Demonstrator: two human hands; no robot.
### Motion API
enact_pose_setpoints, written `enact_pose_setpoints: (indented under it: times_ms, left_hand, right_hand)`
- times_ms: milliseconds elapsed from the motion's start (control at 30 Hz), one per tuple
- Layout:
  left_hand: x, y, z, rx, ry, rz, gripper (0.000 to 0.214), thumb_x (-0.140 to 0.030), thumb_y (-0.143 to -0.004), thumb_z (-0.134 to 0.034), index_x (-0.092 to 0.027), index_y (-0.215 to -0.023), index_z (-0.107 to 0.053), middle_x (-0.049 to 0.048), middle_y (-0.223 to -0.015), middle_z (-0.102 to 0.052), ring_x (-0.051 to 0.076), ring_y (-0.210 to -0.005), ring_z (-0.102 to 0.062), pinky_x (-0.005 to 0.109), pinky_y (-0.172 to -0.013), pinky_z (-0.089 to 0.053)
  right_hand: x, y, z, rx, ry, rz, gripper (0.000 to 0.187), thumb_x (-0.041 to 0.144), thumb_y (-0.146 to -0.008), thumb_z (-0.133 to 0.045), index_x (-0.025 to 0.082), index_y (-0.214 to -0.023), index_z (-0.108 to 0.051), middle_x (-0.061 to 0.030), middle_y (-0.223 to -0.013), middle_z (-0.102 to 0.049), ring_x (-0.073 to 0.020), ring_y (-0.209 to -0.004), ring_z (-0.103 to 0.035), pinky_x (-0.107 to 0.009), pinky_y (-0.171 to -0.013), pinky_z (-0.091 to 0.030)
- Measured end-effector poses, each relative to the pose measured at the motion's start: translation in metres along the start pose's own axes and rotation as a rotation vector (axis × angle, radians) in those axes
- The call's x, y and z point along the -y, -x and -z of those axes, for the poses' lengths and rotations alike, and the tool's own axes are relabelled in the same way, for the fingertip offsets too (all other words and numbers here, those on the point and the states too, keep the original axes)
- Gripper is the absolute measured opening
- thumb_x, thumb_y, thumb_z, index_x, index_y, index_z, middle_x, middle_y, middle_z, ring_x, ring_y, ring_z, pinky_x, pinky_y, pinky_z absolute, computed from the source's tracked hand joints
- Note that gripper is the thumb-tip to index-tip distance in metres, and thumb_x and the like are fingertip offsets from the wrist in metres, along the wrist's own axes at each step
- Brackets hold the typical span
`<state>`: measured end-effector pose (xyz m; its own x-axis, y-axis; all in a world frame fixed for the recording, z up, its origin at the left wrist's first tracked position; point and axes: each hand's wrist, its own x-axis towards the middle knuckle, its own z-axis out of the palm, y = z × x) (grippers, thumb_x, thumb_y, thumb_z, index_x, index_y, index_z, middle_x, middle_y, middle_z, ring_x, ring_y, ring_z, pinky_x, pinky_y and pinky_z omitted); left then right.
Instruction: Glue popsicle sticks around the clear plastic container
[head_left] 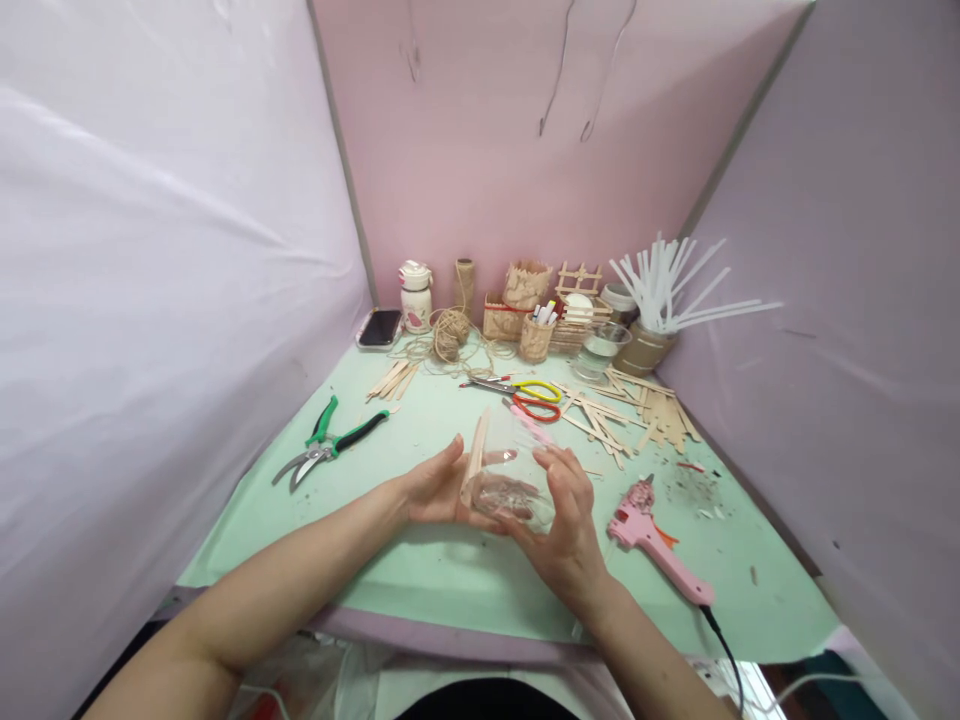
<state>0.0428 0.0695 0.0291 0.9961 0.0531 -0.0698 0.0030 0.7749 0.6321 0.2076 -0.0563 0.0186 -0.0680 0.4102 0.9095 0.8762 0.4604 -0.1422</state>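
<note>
Both hands meet over the pale green table (420, 570) near its front. My right hand (564, 520) is wrapped round a clear glass jar (511, 470) that is tilted on its side. My left hand (433, 487) presses a wooden craft stick (475, 455) against the jar's left side, fingers closed along it. Something brownish shows through the glass near its bottom.
A pink glue gun (654, 538) lies right of the hands, green-handled pruning shears (330, 441) to the left. Behind are scissors (525, 392), loose wooden sticks (637, 410), a twine ball (450, 333), a phone (379, 327), a jar of white glue sticks (652, 320) and small containers. Fabric walls enclose the table.
</note>
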Motion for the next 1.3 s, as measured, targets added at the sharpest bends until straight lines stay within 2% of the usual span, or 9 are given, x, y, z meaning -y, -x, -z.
enact_pose_setpoints:
  times_ms: [167, 267, 467, 600, 733, 833, 967, 1167, 1300]
  left_hand:
    - [0.001, 0.000, 0.000, -0.012, -0.024, -0.044, 0.082, -0.055, -0.076, -0.073, -0.020, -0.143, -0.043, 0.0185, -0.136, -0.058, 0.035, -0.125, -0.056, 0.050, -0.103, -0.039]
    - [0.000, 0.000, 0.002, -0.016, -0.043, -0.067, 0.082, -0.052, -0.075, -0.074, -0.024, -0.144, -0.041, 0.0173, -0.140, -0.055, 0.035, -0.124, -0.057, 0.052, -0.105, -0.037]
    - [-0.006, 0.001, 0.006, -0.055, -0.164, -0.126, 0.089, -0.046, -0.071, -0.080, -0.029, -0.146, -0.036, 0.0174, -0.147, -0.047, 0.034, -0.127, -0.055, 0.056, -0.106, -0.036]
    - [-0.010, 0.002, 0.008, -0.169, -0.346, -0.195, 0.108, -0.042, -0.063, -0.087, -0.031, -0.150, -0.024, 0.0206, -0.150, -0.040, 0.034, -0.127, -0.053, 0.055, -0.103, -0.040]
    - [-0.012, 0.002, 0.011, -0.295, -0.691, -0.305, 0.122, -0.039, -0.060, -0.089, -0.035, -0.153, -0.010, 0.0202, -0.152, -0.033, 0.037, -0.134, -0.044, 0.054, -0.102, -0.042]
    - [-0.014, 0.004, 0.010, -0.369, -1.047, -0.369, 0.128, -0.034, -0.059, -0.089, -0.033, -0.154, -0.004, 0.0193, -0.152, -0.032, 0.034, -0.137, -0.040, 0.053, -0.109, -0.036]
    - [-0.017, 0.006, 0.007, -0.383, -1.382, -0.324, 0.129, -0.031, -0.060, -0.088, -0.028, -0.155, -0.002, 0.0197, -0.154, -0.031, 0.033, -0.144, -0.029, 0.053, -0.116, -0.026]
    - [-0.019, 0.004, 0.012, -0.290, -1.374, -0.255, 0.122, -0.030, -0.065, -0.085, -0.029, -0.155, -0.003, 0.0174, -0.160, -0.023, 0.031, -0.148, -0.023, 0.050, -0.118, -0.022]
    - [-0.017, 0.001, 0.023, -0.244, -1.290, -0.224, 0.120, -0.028, -0.066, -0.084, -0.030, -0.155, -0.003, 0.0155, -0.162, -0.016, 0.030, -0.149, -0.019, 0.051, -0.119, -0.020]
  right_hand:
    - [0.004, 0.003, -0.001, 0.048, 0.001, 0.021, 0.096, 0.016, -0.081, -0.074, 0.017, -0.156, -0.013, -0.0193, -0.130, -0.053, -0.0330, -0.135, -0.041, -0.063, -0.107, -0.039]
    - [0.006, 0.003, 0.001, 0.077, -0.026, 0.014, 0.098, 0.014, -0.079, -0.075, 0.016, -0.156, -0.014, -0.0207, -0.132, -0.051, -0.0347, -0.137, -0.038, -0.063, -0.107, -0.038]
    - [0.010, 0.004, 0.008, 0.154, -0.124, -0.055, 0.099, 0.023, -0.079, -0.077, 0.017, -0.155, -0.013, -0.0219, -0.138, -0.046, -0.0379, -0.139, -0.034, -0.069, -0.108, -0.032]
    - [0.011, 0.007, 0.012, 0.179, -0.151, -0.138, 0.097, 0.030, -0.079, -0.076, 0.018, -0.154, -0.015, -0.0208, -0.140, -0.044, -0.0366, -0.137, -0.037, -0.065, -0.109, -0.034]
    - [0.009, 0.009, 0.017, 0.196, -0.152, -0.228, 0.094, 0.037, -0.080, -0.075, 0.015, -0.152, -0.019, -0.0217, -0.140, -0.041, -0.0357, -0.134, -0.038, -0.061, -0.108, -0.038]
    - [0.008, 0.004, 0.021, 0.210, -0.169, -0.284, 0.081, 0.036, -0.082, -0.072, 0.016, -0.147, -0.029, -0.0202, -0.139, -0.041, -0.0340, -0.133, -0.039, -0.056, -0.107, -0.041]
    - [0.004, -0.008, 0.027, 0.238, -0.185, -0.306, 0.052, 0.024, -0.087, -0.062, 0.020, -0.136, -0.043, -0.0148, -0.131, -0.050, -0.0293, -0.126, -0.044, -0.052, -0.106, -0.040]
    - [-0.001, -0.019, 0.028, 0.434, -0.174, -0.260, 0.027, 0.019, -0.091, -0.056, 0.021, -0.118, -0.057, -0.0103, -0.125, -0.060, -0.0267, -0.124, -0.046, -0.049, -0.106, -0.034]
    - [0.005, -0.022, 0.025, 0.506, -0.147, -0.224, 0.014, 0.017, -0.095, -0.051, 0.023, -0.100, -0.062, -0.0029, -0.100, -0.070, -0.0226, -0.113, -0.054, -0.051, -0.112, -0.022]
